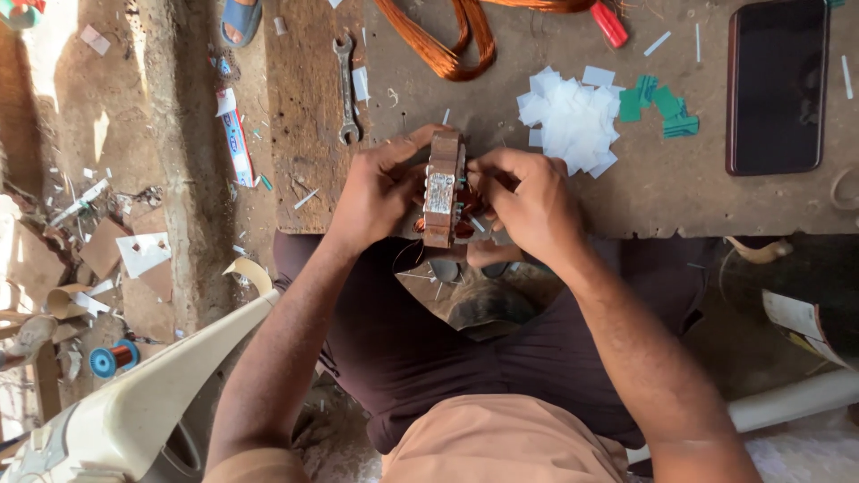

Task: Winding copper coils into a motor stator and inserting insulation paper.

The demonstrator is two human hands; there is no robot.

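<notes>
A rusty brown metal core block [443,188] with a pale label on its side stands on edge at the front of the worn workbench [698,197]. My left hand [380,192] grips its left side, thumb on top. On the block's right side, my right hand [528,201] has its fingers pinched against the copper windings and a small white slip. Both hands hold the block just above my lap.
A pile of white paper slips [573,116] and several green slips [662,105] lie behind the block. A coil of copper wire [452,40], a spanner [346,85] and a dark phone [777,85] rest on the bench. A blue wire spool [114,358] lies on the littered floor at left.
</notes>
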